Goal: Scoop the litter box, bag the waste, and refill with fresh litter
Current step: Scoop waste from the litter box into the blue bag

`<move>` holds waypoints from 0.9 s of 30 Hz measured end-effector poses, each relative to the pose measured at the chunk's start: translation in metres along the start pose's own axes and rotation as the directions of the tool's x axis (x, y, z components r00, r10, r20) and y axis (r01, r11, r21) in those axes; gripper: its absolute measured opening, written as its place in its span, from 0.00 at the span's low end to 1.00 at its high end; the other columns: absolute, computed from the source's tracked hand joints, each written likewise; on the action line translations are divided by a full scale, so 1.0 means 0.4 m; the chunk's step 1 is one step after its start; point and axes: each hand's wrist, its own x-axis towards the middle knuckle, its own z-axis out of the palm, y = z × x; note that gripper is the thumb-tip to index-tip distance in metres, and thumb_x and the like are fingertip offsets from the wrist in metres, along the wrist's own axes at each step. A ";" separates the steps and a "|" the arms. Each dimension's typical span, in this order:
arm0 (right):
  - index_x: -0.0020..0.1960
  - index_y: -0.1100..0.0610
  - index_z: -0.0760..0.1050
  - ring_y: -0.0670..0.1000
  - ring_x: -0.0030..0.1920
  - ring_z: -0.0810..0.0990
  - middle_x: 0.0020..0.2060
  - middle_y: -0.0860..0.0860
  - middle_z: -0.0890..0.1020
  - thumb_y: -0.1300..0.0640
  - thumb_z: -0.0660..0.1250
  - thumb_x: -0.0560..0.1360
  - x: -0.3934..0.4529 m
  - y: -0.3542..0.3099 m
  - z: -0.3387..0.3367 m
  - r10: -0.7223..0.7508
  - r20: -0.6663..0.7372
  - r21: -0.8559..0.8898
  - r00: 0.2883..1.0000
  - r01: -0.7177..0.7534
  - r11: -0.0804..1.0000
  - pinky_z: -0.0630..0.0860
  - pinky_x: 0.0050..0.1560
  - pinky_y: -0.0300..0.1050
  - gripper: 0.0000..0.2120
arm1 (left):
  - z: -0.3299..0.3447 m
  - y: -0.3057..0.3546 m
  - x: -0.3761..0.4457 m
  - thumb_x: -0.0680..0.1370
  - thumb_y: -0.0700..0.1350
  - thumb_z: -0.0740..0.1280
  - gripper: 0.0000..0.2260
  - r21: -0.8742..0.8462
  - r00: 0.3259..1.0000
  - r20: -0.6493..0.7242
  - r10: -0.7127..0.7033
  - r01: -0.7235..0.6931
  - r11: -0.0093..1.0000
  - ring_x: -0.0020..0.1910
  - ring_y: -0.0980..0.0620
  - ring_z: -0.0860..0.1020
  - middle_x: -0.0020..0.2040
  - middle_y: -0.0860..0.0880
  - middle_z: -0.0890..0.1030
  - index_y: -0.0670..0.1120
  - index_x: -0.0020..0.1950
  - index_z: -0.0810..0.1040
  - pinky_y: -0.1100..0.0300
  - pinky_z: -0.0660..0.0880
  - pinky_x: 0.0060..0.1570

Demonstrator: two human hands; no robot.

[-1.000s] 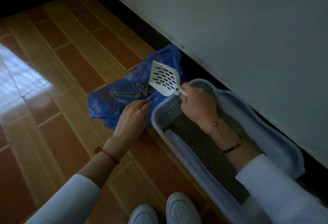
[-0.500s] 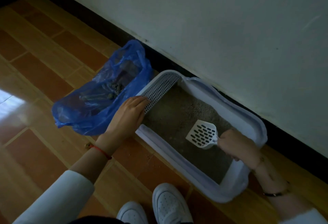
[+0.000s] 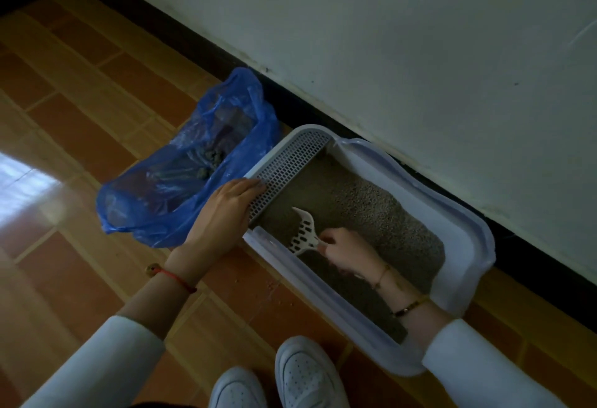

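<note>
Beside the wall: right hand (image 3: 347, 251) grips white slotted plastic scoop (image 3: 303, 233), blade toward ten o'clock, toward blue plastic bag (image 3: 155, 210); left hand (image 3: 226, 210) flat, fingers relaxed, on white litter box (image 3: 465, 223) grid.

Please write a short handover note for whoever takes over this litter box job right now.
Left hand: flat on the litter box grid end, steadying it.
Right hand: grips the white slotted scoop, blade down in the grey litter.
Blue bag: open on the floor left of the box, clumps inside.
Done: some waste bagged.
Left: finish scooping, tie bag, refill; no fresh litter in view.
</note>
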 end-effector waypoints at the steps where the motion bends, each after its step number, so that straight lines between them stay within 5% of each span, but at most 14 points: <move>1: 0.69 0.48 0.69 0.46 0.37 0.77 0.41 0.47 0.77 0.50 0.59 0.80 0.006 -0.007 0.004 0.004 -0.013 0.031 1.000 -0.004 1.000 0.73 0.35 0.39 0.18 | -0.001 0.003 0.000 0.73 0.28 0.61 0.26 -0.002 1.000 0.001 0.000 0.000 1.000 0.69 0.44 0.70 0.69 0.45 0.74 0.45 0.69 0.73 0.45 0.69 0.68; 15: 0.62 0.51 0.76 0.49 0.35 0.77 0.36 0.51 0.78 0.53 0.61 0.79 0.027 0.010 0.046 0.073 -0.069 0.268 0.995 -0.052 0.962 0.72 0.34 0.42 0.13 | -0.017 0.018 0.001 0.73 0.27 0.61 0.27 -0.034 0.999 0.024 -0.031 0.031 0.999 0.71 0.47 0.68 0.71 0.48 0.72 0.45 0.69 0.74 0.50 0.72 0.65; 20: 0.56 0.52 0.77 0.48 0.32 0.76 0.35 0.52 0.78 0.56 0.62 0.79 0.015 0.035 0.044 0.049 -0.034 0.431 0.998 -0.030 0.902 0.73 0.30 0.41 0.08 | -0.018 0.020 -0.003 0.74 0.29 0.62 0.25 -0.034 0.999 0.028 -0.029 0.030 0.999 0.70 0.45 0.69 0.70 0.46 0.73 0.44 0.69 0.74 0.47 0.69 0.68; 27: 0.50 0.52 0.77 0.50 0.32 0.74 0.35 0.54 0.77 0.58 0.61 0.80 -0.052 0.077 0.003 0.094 -0.169 0.614 0.981 0.030 0.789 0.70 0.30 0.42 0.06 | -0.022 0.023 0.002 0.76 0.31 0.61 0.24 -0.018 0.998 -0.022 -0.061 0.060 0.998 0.68 0.46 0.71 0.69 0.46 0.74 0.46 0.70 0.72 0.47 0.69 0.67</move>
